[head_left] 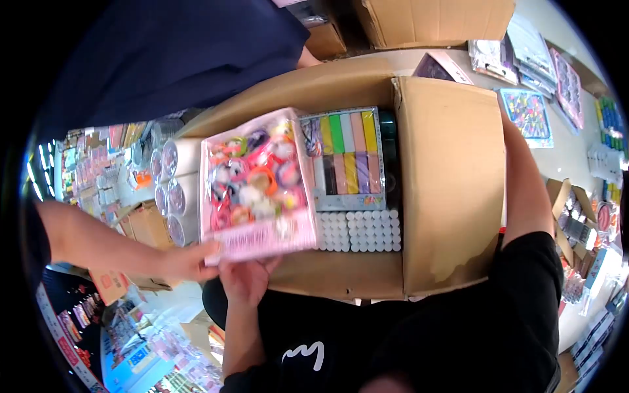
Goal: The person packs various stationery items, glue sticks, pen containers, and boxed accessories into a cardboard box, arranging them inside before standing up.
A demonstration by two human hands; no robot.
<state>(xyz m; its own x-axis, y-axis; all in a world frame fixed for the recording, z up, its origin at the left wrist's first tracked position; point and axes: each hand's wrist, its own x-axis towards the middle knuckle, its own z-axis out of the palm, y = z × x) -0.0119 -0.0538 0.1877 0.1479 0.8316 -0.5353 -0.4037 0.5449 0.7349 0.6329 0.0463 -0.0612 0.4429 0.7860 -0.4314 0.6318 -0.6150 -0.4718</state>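
A pink box [259,187] with a clear window, packed with small colourful trinkets, is tilted over the left part of an open cardboard carton [341,278]. My left hand [247,278] is closed on the pink box's lower edge. Another person's hand [193,261] also touches that box at its lower left corner. Inside the carton lie a clear-topped pack of coloured blocks [350,160] and rows of white round-ended pieces [373,230]. My right forearm [524,177] reaches along the outside of the carton's right flap [452,190], which hides the hand.
A person in dark blue clothing [177,52] stands across the carton. White cylinders with clear ends [177,193] are stacked at left. A tray of small colourful pieces [526,114] and stationery packs lie at upper right. Another cardboard box [439,23] stands at the back.
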